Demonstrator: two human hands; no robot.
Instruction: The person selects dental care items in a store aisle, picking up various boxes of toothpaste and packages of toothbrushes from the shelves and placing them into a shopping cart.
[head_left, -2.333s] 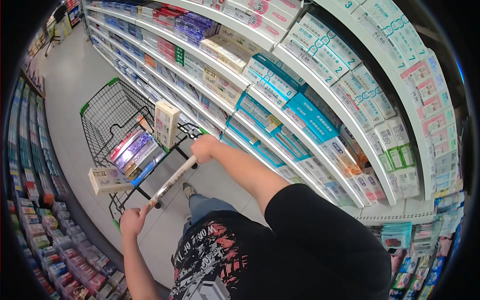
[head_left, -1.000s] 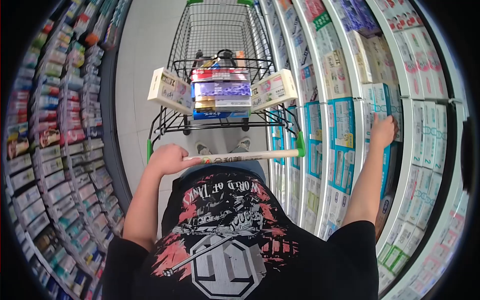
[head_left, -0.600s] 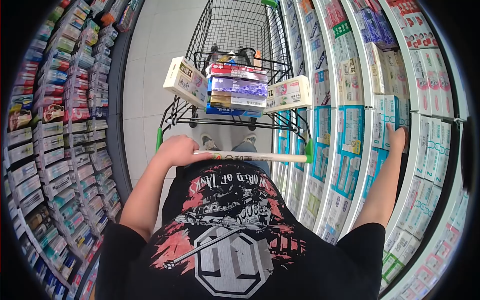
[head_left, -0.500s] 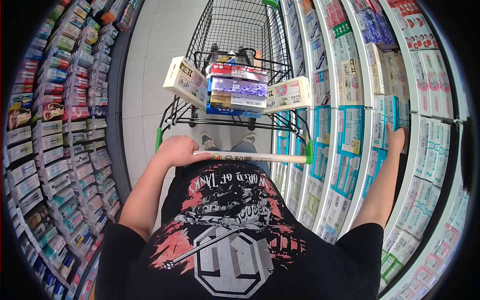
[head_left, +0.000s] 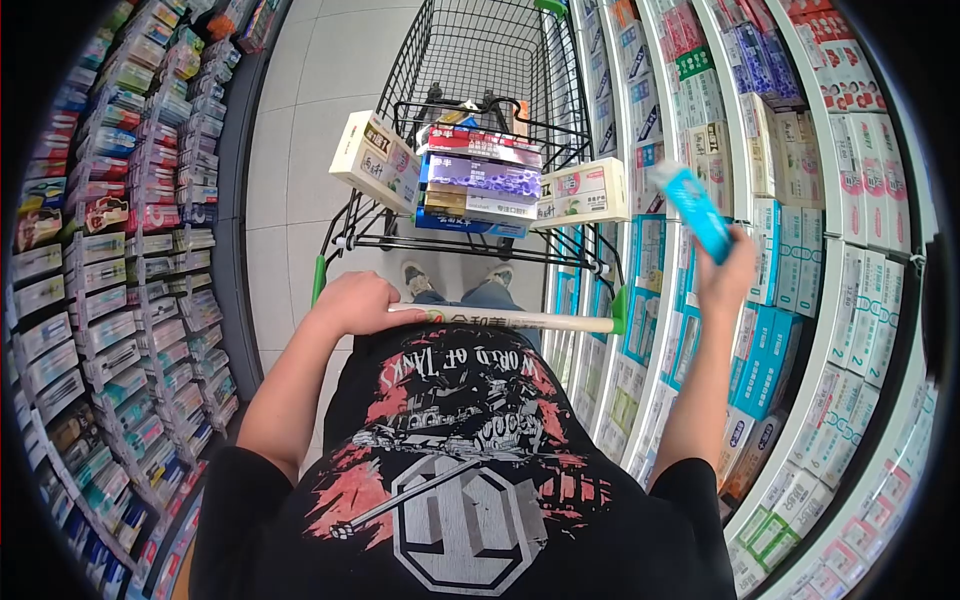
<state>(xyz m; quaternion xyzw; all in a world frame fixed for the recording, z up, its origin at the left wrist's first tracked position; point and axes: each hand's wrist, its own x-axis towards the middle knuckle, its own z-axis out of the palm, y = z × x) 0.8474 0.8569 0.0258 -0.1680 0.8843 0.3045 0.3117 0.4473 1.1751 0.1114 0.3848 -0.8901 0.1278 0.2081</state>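
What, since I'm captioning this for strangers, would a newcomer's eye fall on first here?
Probably the bright blue-and-white oblong box, held tilted in the person's right grip before the white right-hand shelves. Next comes the stack of red, purple, gold and blue boxes at the near end of the black wire shopping cart, with a cream oblong box on either side. Below, the silver octagonal emblem stands out on the black T-shirt.

"How is it lit?"
"Brightly and evenly. The pale floor (head_left: 300, 130) and white shelf edges (head_left: 740, 150) gleam, and soft shade lies under the cart (head_left: 470, 70)."
"Is everything sharp?"
"Mostly. The shirt's print (head_left: 450, 440) is crisp, but the blue box (head_left: 697, 212) in the right hand (head_left: 730, 275) is motion-blurred, its upper end a pale smear."
"And the borders?"
"Straight lines bow, and the corners are black."
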